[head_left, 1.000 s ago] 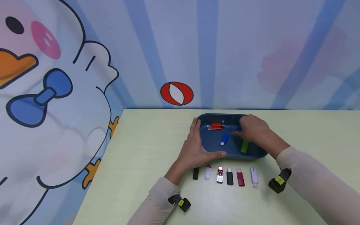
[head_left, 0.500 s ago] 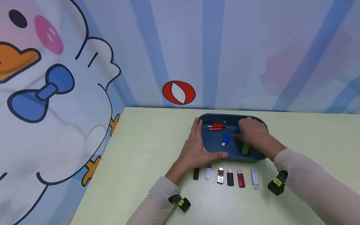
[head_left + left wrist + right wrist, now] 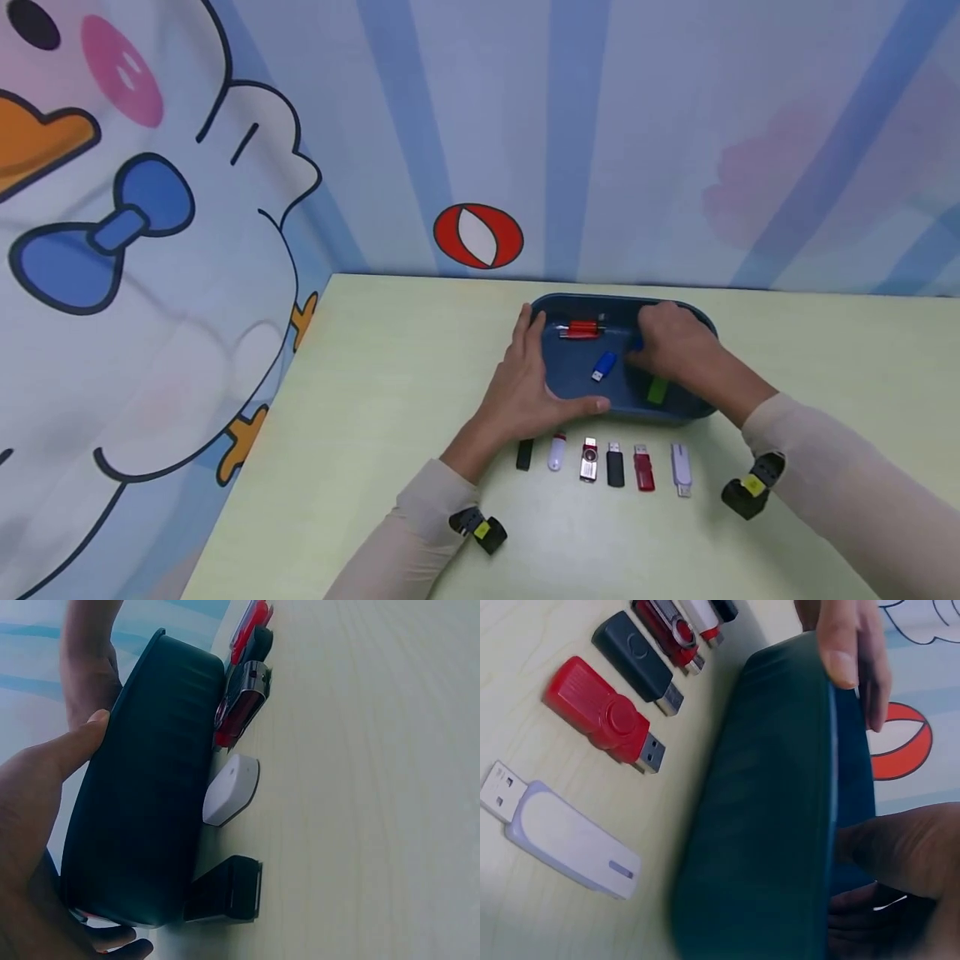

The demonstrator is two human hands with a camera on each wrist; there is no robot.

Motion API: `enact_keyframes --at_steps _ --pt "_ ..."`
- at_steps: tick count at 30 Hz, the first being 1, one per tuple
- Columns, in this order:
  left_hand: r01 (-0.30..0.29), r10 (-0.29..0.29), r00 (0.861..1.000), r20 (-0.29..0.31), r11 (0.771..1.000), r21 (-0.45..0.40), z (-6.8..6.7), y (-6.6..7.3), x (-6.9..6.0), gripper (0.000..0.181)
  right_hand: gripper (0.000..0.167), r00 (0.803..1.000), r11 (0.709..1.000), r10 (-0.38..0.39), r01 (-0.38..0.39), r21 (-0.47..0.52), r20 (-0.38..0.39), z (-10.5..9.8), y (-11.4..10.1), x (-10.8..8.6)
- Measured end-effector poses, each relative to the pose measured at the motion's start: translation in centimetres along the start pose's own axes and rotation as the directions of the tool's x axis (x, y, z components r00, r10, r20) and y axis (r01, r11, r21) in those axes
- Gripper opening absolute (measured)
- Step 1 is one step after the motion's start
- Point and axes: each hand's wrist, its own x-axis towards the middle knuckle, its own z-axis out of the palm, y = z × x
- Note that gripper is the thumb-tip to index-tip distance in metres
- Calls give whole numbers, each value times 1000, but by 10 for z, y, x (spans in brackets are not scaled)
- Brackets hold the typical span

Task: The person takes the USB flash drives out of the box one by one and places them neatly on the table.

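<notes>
My left hand grips the near left corner of a dark blue tray, its thumb along the near rim and its fingers against the left wall. My right hand reaches into the tray's right part with bent fingers. A bit of blue shows beside its fingertips; the tray wall hides the tips in the right wrist view, so a hold cannot be made out. A green stick lies beneath this hand. A blue USB stick and red USB sticks lie farther left in the tray.
A row of USB sticks lies in front of the tray: a black one, a white one, a red and silver one, another black one, a red one and a pale lilac one. A printed wall stands behind the table.
The head view has shifted slightly. Both hands stay at the tray, the left at its corner and the right inside; the sticks lie as before.
</notes>
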Motion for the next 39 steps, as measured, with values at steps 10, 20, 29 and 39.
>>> enact_keyframes --at_steps 10,20,29,39 --pt "10 -11 998 64 1000 10 -6 5 -1 130 55 995 997 -38 44 62 -97 -15 -6 -25" --pt "14 -12 990 142 1000 -16 -14 2 1 127 58 969 985 -131 150 82 -208 -22 -30 -54" --pt "-1 14 980 197 998 -67 -19 -2 -2 125 54 951 967 -199 230 113 -237 -20 -51 -83" --pt "-47 62 973 222 996 -74 -24 -6 -1 116 50 916 930 -299 343 134 -269 -6 -70 -107"
